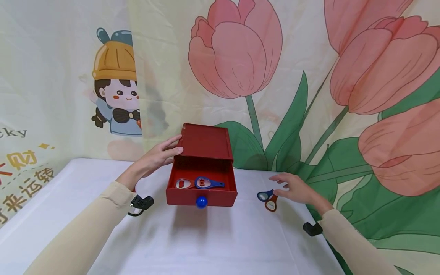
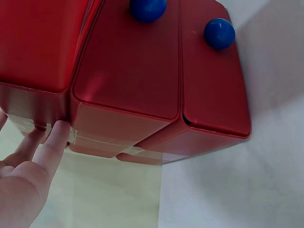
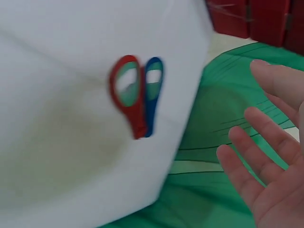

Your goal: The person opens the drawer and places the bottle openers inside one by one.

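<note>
A small red cabinet [image 1: 206,141] stands at the back of the table, its top drawer [image 1: 185,197] pulled out. In that drawer lie a red bottle opener [image 1: 187,183] and a blue bottle opener [image 1: 215,184]. With fingers extended, my left hand [image 1: 154,159] rests against the cabinet's left side; the left wrist view shows its fingertips [image 2: 59,130] touching there. My right hand [image 1: 297,188] hovers with spread, slightly bent fingers and holds nothing. Beside it, two oval-headed openers, one blue [image 1: 264,196] and one red [image 1: 271,206], lie crossed on the table.
Two lower drawers with blue knobs [image 2: 219,33] are pushed in, as the left wrist view shows. A white cloth [image 1: 240,240] covers the table, whose right edge runs beneath the right forearm. Behind hangs a curtain [image 1: 165,57] printed with tulips.
</note>
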{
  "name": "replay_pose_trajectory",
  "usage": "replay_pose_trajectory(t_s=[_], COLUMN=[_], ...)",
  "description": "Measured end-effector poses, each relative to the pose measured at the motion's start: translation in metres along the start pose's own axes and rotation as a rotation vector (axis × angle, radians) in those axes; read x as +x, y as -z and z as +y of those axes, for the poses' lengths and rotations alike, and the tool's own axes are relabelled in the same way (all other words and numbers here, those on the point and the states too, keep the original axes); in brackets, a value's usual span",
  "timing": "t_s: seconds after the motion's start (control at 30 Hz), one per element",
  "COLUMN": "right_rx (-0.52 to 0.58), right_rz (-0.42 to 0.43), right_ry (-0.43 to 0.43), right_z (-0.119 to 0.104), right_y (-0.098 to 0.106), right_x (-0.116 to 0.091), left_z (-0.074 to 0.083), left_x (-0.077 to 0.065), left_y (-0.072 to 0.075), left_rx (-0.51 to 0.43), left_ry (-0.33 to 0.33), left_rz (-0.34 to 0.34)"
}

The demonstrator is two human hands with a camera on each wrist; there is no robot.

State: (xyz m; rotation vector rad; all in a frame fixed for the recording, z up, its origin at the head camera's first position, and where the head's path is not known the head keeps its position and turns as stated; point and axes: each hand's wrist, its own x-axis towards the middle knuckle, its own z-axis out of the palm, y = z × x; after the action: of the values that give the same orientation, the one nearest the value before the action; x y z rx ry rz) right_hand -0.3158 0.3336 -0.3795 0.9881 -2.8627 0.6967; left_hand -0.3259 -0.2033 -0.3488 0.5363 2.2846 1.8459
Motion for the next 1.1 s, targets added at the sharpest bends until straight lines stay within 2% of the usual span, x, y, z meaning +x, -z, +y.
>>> replay_pose_trajectory(t_s=[0.23, 0.53, 0.8, 1.1], right_rx=[0.004, 0.063, -0.02, -0.084], right_rz=[-0.006, -0.048, -0.033, -0.056], right_ry=[-0.05, -0.04, -0.027, 0.008], right_z=[0.025, 0.043, 0.062, 0.061], right_y=[-0.023, -0.04, -0.056, -0.059], right_x=[-0.014, -0.022, -0.023, -0.014], left_z=[0.0, 0.0, 0.0, 0.0], left_x=[0.0, 0.001, 0.003, 0.003], left_y=[0.001, 0.0, -0.001, -0.001], left_rx=[0.007, 0.007, 0.002, 0.011], left_ry=[0.001, 0.006, 0.006, 0.012], left_rz=[0.005, 0.012, 0.011, 0.017])
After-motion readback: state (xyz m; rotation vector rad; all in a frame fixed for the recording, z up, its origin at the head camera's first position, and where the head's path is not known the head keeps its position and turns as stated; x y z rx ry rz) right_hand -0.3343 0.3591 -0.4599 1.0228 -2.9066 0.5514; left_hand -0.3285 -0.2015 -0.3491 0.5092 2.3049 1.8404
